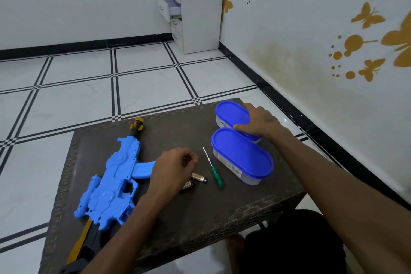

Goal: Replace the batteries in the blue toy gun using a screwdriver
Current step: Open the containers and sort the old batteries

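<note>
blue plastic is what you notice first: the blue toy gun [111,182] lies flat on the dark woven surface [200,213], over on the left side, its long axis running from the yellow-tipped muzzle at the far edge down to the black and yellow stock hanging off the near-left corner. the left hand [174,168] sits just to the right of the gun's magazine, fingers curled in with something small and dark between the fingertips, can't really tell what it is or whether it's properly gripped. two batteries [195,181] lie right under that hand's edge, and the green-handled screwdriver [214,169] is just beside them, shaft pointing away from the person, handle nearest. so the left hand is way closer to both gun and screwdriver. the right hand [255,120] is off on the far right, palm and fingers wrapped over the far blue-lidded container [231,115], with a second blue-lidded container [241,155] sitting in front of it, touching or nearly so. nothing lies between the screwdriver and the gun but the left hand itself and the batteries, i'd guess the containers won't get in the way.
</note>
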